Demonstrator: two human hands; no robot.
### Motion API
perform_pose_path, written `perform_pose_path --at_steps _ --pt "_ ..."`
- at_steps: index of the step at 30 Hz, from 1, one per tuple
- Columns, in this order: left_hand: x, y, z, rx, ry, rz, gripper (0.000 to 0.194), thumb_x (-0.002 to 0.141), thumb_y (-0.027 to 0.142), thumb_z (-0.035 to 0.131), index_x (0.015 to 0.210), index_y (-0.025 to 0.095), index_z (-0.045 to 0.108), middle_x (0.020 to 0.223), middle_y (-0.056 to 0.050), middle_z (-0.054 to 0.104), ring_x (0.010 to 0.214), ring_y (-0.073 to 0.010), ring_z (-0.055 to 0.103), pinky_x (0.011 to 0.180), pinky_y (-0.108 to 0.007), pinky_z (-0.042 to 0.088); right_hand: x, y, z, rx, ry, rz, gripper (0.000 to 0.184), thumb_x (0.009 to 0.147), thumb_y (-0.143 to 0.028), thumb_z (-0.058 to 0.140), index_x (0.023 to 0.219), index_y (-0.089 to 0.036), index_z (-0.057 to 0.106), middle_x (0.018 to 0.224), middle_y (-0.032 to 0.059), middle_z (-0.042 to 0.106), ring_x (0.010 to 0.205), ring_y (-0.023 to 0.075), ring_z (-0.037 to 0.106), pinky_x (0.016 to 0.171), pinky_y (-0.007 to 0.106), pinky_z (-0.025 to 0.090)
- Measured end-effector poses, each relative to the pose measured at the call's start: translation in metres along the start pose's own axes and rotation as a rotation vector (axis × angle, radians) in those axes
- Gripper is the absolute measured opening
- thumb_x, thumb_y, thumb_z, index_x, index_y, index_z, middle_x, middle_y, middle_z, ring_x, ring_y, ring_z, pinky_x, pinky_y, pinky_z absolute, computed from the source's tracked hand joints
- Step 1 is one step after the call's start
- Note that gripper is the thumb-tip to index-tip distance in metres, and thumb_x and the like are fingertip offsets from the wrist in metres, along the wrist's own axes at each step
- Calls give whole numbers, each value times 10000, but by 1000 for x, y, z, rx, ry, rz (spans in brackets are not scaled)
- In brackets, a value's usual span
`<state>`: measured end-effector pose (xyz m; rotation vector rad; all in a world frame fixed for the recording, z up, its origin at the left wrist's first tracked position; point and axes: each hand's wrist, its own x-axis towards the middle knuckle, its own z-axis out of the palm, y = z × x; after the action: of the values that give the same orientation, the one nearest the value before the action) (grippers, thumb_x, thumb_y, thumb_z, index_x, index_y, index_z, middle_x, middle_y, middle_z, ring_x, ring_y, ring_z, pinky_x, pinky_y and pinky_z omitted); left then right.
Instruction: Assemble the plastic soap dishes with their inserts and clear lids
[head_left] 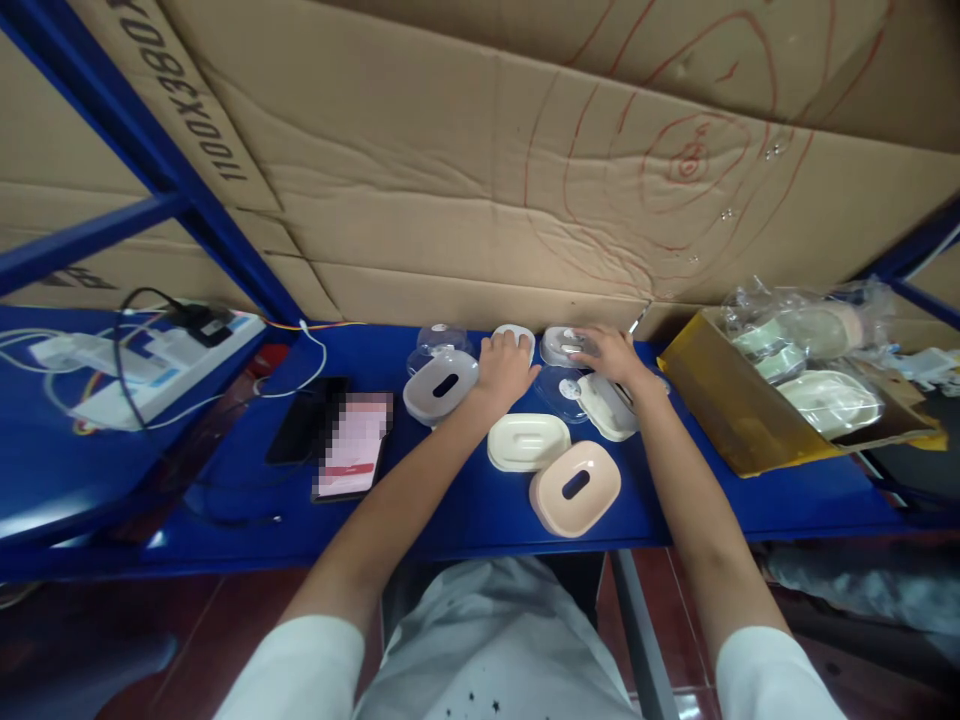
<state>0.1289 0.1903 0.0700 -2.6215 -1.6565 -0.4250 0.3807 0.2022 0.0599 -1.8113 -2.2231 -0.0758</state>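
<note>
At the back of the table, my left hand (506, 370) lies over a small white oval piece (517, 330), fingers on top and thumb out to the side. My right hand (611, 355) grips the right edge of a white oval soap dish (556, 348); its far fingers are partly hidden. Below that hand lie a clear plastic piece (559, 392) and an off-white oval part (606, 415). Nearer me are a cream oval tray (529, 442) and a peach soap dish (592, 505) with a slot. A whitish slotted dish (424, 395) stands beside my left wrist.
Clear lids (441, 340) lie at the back left. A phone with a lit screen (354, 445) overlaps a dark phone (296, 425). A power strip (176, 365) with cables is far left. On the right, an open cardboard box (720, 400) holds bagged dishes. A cardboard wall (420, 200) rises behind.
</note>
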Motion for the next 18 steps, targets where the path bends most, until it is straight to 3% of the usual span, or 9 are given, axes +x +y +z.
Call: perform_pose_path --at_steps 2,5,8,11,13,18 --pt "3 0 4 5 -38 -15 348 1007 328 628 1292 137 686 1294 -223 704 1256 -380 622 1059 -501 413 -6 7 0 -18 38 37 415 1070 -476 546 1383 -251 700 1395 137 726 1293 346 623 1129 558 370" --pt "6 -5 8 -9 -72 -15 300 1032 221 531 1263 147 707 1201 -190 743 1200 -340 665 1037 -474 426 -19 12 -2 -63 137 141 482 1122 -419 367 1395 -173 679 1355 217 717 1285 399 592 1115 624 317" --pt "7 -7 10 -16 -67 -34 343 1058 263 508 1317 124 684 1276 -225 707 1255 -367 636 1035 -490 428 -21 8 -1 -91 178 174 541 1123 -345 269 1437 -99 636 1399 280 665 1338 429 537 1101 622 301" --pt "8 -5 13 -16 -74 -53 374 1028 345 615 1307 108 690 1339 -252 673 1312 -407 594 1063 -512 415 -14 -6 7 -67 65 58 466 1124 -379 358 1358 -191 714 1366 175 728 1293 352 603 1081 500 368" --pt "9 -5 14 -22 -89 -53 339 1001 312 654 1271 113 707 1320 -240 690 1305 -398 605 1072 -497 415 -10 -15 13 -50 -19 -5 418 1119 -420 426 1308 -237 751 1325 123 767 1243 319 651 1039 452 407" --pt "13 -8 8 -52 -77 -97 309 1033 261 537 1269 125 682 1234 -210 746 1265 -357 647 1049 -465 438 -13 -28 16 -39 -111 -66 369 1096 -460 529 1291 -252 764 1305 116 783 1208 314 690 1030 449 397"
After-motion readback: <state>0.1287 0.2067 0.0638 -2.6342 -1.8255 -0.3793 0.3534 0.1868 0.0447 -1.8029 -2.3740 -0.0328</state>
